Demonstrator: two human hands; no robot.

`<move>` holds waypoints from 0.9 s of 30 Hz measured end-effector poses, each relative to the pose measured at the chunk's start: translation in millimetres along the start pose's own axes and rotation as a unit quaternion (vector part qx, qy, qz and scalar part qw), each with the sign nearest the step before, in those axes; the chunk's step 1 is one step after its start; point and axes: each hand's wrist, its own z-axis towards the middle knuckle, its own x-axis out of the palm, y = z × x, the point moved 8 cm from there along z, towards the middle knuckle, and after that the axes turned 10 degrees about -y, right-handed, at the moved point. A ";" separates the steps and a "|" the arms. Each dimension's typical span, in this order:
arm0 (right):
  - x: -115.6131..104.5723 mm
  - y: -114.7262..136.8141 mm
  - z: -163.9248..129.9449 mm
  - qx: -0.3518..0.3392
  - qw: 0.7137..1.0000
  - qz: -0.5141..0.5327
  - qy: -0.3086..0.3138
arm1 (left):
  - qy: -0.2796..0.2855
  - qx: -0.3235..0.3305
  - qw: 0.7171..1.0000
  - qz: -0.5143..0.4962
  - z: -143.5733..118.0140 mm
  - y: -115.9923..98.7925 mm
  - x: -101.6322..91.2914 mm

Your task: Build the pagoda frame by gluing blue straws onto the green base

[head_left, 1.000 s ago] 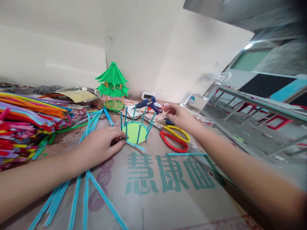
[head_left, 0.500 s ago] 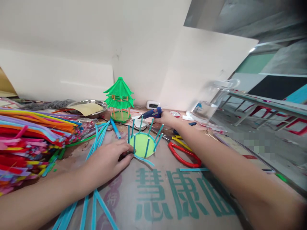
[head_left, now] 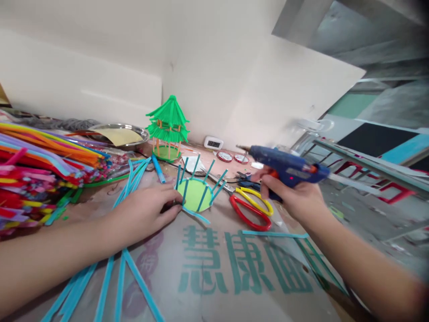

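Note:
My right hand (head_left: pixel 295 197) is raised at the right, wrapped round the handle of a blue hot glue gun (head_left: pixel 284 165). Its nozzle points left, and a clear glue stick sticks out behind. At the near left rim of a light green disc (head_left: pixel 191 190), my left hand (head_left: pixel 164 201) pinches a blue pipe cleaner (head_left: pixel 199 217) whose loose end trails to the right. Several blue sticks stand up around the disc's edge, some leaning outward. Scissors (head_left: pixel 251 212) with red and yellow handles lie just right of the disc.
A small green pagoda model (head_left: pixel 169 127) stands behind the disc, near a white digital timer (head_left: pixel 213 142). Bundled colourful pipe cleaners (head_left: pixel 43 174) fill the left side. Loose blue pipe cleaners (head_left: pixel 110 277) lie under my left forearm. A metal tray (head_left: pixel 142 134) sits behind.
My right hand has lifted the glue gun from the back of the table and brought it right and nearer. The left hand keeps its pinch at the disc's rim.

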 end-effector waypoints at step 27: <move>55.9 7.6 -54.9 -0.050 0.957 -0.135 0.254 | -0.012 0.010 1.000 0.023 1.5 -0.1 -3.1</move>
